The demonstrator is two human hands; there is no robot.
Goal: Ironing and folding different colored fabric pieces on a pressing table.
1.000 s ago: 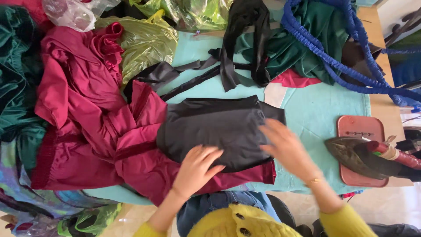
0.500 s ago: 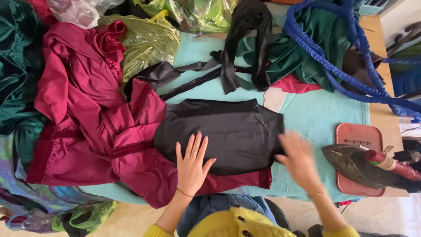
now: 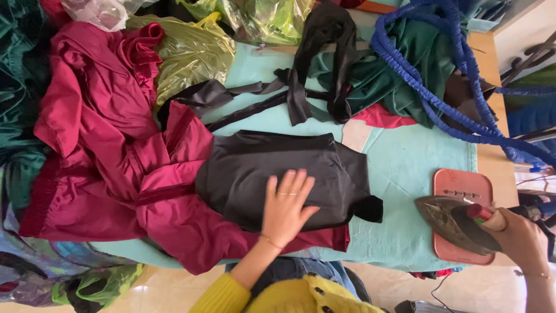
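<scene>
Teal board [image 3: 405, 174]: iron [image 3: 449, 223] tip points left, right hand [image 3: 521, 237] gripping.

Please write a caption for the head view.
Left hand flat on black folded cloth; right hand grips dark iron.

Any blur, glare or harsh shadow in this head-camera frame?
Head view: even daylight, no hard shadows; left hand on the black cloth is sharp; right hand on the iron looks slightly soft; the green plastic bag shows shiny glare.
</scene>
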